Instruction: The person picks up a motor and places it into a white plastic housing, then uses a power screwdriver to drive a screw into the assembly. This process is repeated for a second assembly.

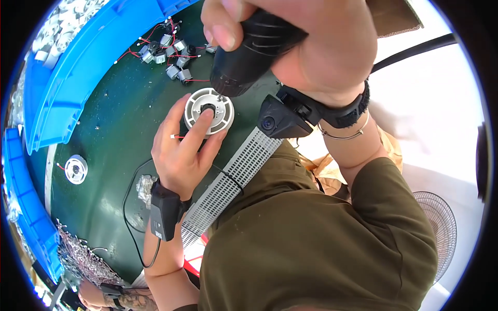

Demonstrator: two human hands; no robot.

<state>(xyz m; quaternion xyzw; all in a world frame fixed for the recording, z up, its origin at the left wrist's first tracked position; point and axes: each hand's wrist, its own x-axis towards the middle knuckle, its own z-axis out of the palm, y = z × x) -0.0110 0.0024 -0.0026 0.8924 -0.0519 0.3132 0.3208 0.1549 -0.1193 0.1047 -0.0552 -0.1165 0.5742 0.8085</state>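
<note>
My left hand (176,160) holds a round white plastic housing (222,110) against the green tabletop (111,135). Its index finger presses on the dark part (207,108) at the housing's centre, while the thumb and other fingers lie around the rim. A short red wire with a white plug sticks out beside that hand. Gripped in my right hand (327,49) is a black power screwdriver (254,49), tilted downward. Its tip meets the housing's upper right, at a small metal screw (220,97); whether the bit sits in the screw head, I cannot tell.
Several small motors (174,52) with red wires lie beyond the housing. Blue bins (78,78) line the left, one with white parts. Another white round part (76,169) and a wire bundle (85,256) lie left. A co-worker's arm (129,298) shows at lower left.
</note>
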